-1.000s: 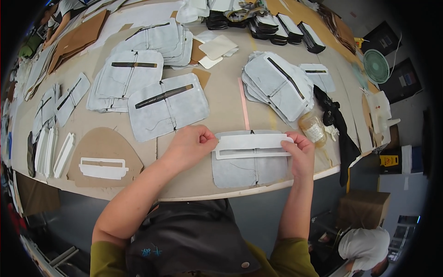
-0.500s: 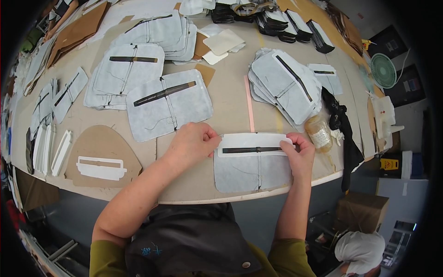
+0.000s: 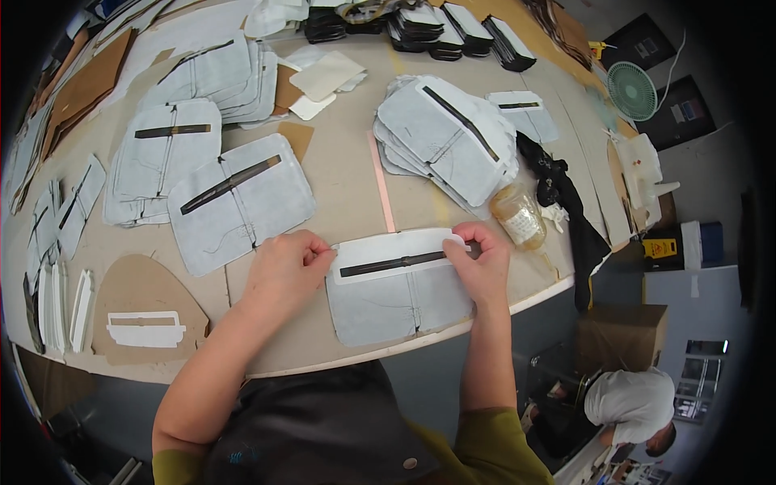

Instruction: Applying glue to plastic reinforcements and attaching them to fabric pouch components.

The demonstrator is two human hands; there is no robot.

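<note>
You look from your own head, through the left camera of a side-by-side pair, facing down and forward across the table point(image 3: 343, 174). It sits close: your apron point(image 3: 315, 428) fills the near side, with your left hand point(image 3: 284, 272) and right hand point(image 3: 485, 263) around mid-view. The wide fisheye reaches the fan point(image 3: 632, 91) at far right, bending straight edges.

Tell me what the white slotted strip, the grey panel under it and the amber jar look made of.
White slotted strip: matte, perhaps card or thin plastic; it has crisp edges.
Grey panel: probably fabric or nonwoven backing, dull; a seam crosses it.
Amber jar: glossy, see-through plastic or glass; highlights show, but I cannot tell which.
</note>
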